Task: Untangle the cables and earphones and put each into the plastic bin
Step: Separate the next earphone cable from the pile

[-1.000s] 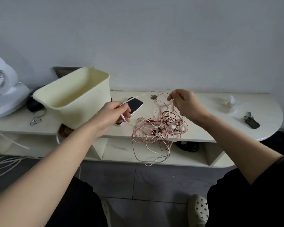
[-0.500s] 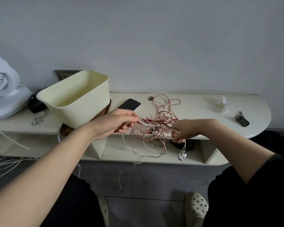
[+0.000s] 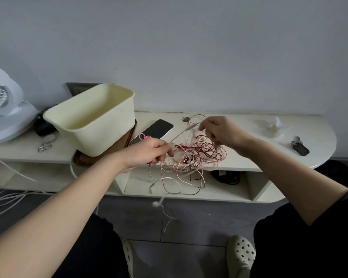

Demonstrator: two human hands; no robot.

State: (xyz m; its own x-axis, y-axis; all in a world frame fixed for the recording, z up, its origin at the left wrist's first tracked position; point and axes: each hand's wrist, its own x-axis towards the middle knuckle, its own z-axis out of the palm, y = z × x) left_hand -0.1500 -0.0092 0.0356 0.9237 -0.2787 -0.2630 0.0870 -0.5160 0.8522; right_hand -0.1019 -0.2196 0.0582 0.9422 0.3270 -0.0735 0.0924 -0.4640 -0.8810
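Both bare forearms are reaching forward from the lower corners. The left hand point(image 3: 151, 152) is curling into a loose fist, knuckles up, thumb and fingers pinching shut on a white cord point(image 3: 180, 135). The right hand point(image 3: 219, 131) is hovering higher and farther forward, wrist bent down, fingertips point(image 3: 201, 127) closing on the same white cord where it meets the pink cable tangle point(image 3: 193, 157).

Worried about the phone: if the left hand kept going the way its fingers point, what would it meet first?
Probably not the phone. The left hand points rightward into the tangle of pink cables, which it would meet first; depth is hard to judge.
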